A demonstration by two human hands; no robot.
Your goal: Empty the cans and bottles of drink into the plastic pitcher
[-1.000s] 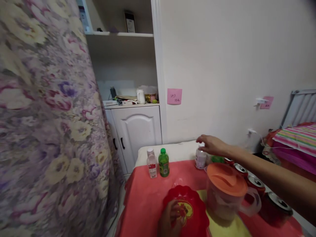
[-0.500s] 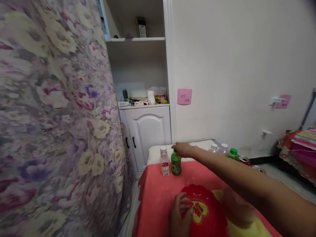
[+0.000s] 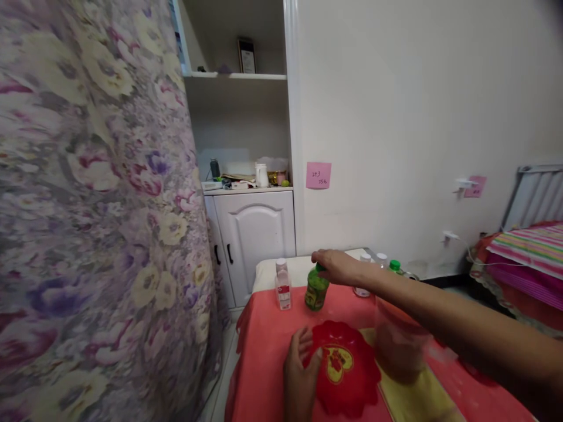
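My right hand (image 3: 339, 267) reaches across the table from the right, its fingers closed around the top of a green bottle (image 3: 315, 293). The bottle leans, its top toward the right; whether its base touches the cloth I cannot tell. Just left of it stands a clear bottle (image 3: 283, 290) with a white cap and a red-and-white label. Nearer to me, a red scalloped plate (image 3: 363, 375) with a yellow design lies on the red tablecloth (image 3: 259, 363). At its left edge is my left hand (image 3: 299, 370), thumb and fingers apart, with nothing in it.
Capped bottles, one with a green cap (image 3: 394, 266), stand at the back right, partly behind my right arm. A see-through container (image 3: 398, 340) stands near a yellow cloth (image 3: 411, 395). Beyond are a floral curtain (image 3: 97, 234), a white cabinet (image 3: 259, 240) and a bed (image 3: 523, 258).
The green bottle has gone from upright to tilted in my right hand. My view has turned somewhat to the right. My left hand stays beside the plate.
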